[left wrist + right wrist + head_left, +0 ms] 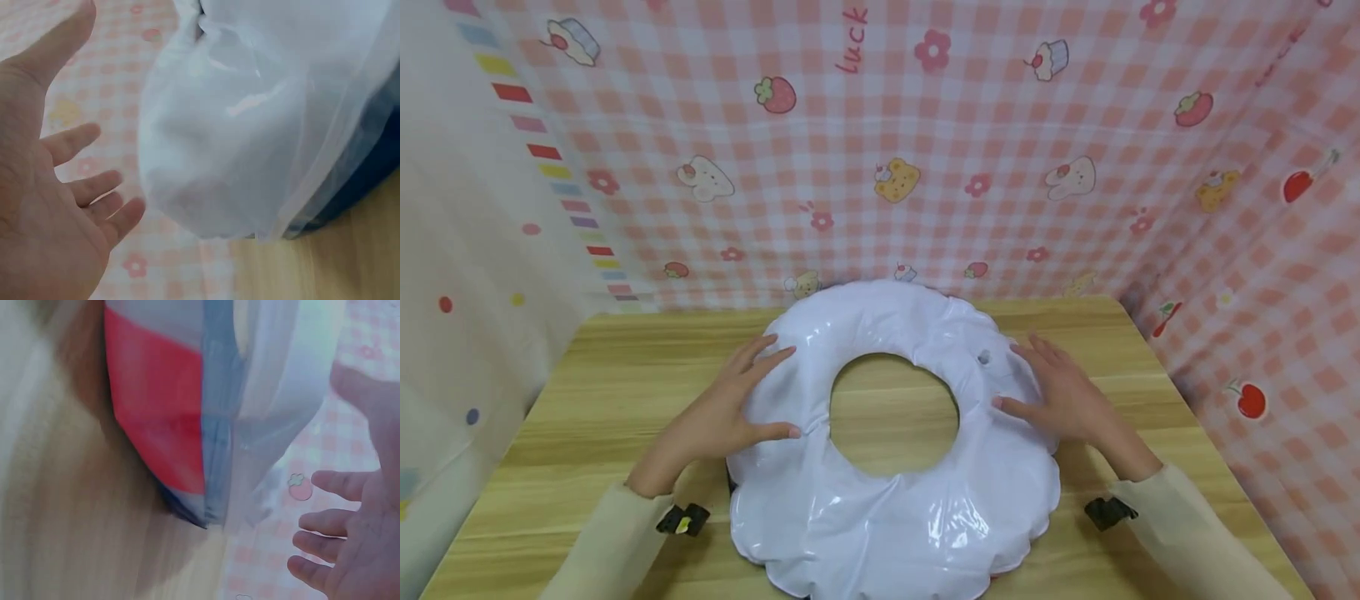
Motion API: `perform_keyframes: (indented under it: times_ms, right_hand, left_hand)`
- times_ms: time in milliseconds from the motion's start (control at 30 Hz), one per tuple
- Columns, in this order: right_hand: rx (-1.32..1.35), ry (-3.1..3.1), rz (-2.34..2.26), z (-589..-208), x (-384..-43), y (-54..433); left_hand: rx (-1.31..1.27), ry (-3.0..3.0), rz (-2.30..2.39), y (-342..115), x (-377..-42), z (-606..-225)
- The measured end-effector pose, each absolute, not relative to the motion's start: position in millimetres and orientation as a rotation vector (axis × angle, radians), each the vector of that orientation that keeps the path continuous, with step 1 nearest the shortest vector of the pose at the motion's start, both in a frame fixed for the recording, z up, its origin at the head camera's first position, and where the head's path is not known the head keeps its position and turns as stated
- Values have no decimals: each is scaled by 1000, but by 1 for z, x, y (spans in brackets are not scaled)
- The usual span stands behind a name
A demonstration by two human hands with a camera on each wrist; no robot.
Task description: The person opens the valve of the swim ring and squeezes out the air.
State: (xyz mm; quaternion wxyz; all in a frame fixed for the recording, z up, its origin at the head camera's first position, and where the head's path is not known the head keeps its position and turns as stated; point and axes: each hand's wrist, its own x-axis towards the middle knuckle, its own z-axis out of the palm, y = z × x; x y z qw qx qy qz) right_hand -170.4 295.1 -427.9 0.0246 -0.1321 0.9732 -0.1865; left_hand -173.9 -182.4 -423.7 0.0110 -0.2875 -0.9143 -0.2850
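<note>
A white inflatable swim ring (pixel 880 533) with a scalloped edge lies on the table around a round middle hole. In the right wrist view, the side of the swim ring (pixel 156 400) shows red and blue-grey panels under the white top. My left hand (pixel 722 412) is spread at the ring's left side, fingers fairly straight, and nothing is gripped. On the opposite side my right hand (pixel 1063 396) is spread the same way, its thumb near the small valve (pixel 984 357). Whether either hand touches the ring is hard to tell.
The wooden table (pixel 647 367) carries the ring near its middle. Behind it hangs a pink checked curtain (pixel 850 133), with more cloth along both sides. Black bands (pixel 683 520) sit at the cuffs of the light sleeves (pixel 617 542).
</note>
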Motion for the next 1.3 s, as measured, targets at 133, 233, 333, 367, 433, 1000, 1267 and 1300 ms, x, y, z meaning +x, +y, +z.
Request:
perform_keyframes:
  times_ms: [133, 233, 333, 367, 433, 1000, 1267, 1300]
  right_hand:
    - [-446, 2974, -577, -429, -152, 288]
    - [-503, 2961, -549, -436, -139, 281]
    - [-548, 2949, -498, -447, -130, 273]
    - [-552, 2946, -485, -450, -127, 271]
    - [-545, 2947, -455, -457, -124, 268]
    - [-467, 2942, -293, -476, -126, 262]
    - [-453, 2927, -294, -478, -129, 260]
    - [-453, 2923, -298, -479, -130, 259]
  left_hand:
    - [-921, -2903, -770, -179, -193, -431]
    - [-959, -2947, -701, -177, -205, -438]
    - [-970, -3002, -675, -176, -212, -444]
    - [-970, -3016, -669, -176, -214, -446]
    - [-971, -3049, -639, -176, -216, -449]
    - [-1017, -3253, -555, -178, -225, -467]
    - [-1049, -3264, -604, -177, -225, -470]
    - [-1045, -3266, -606, -177, -225, -471]
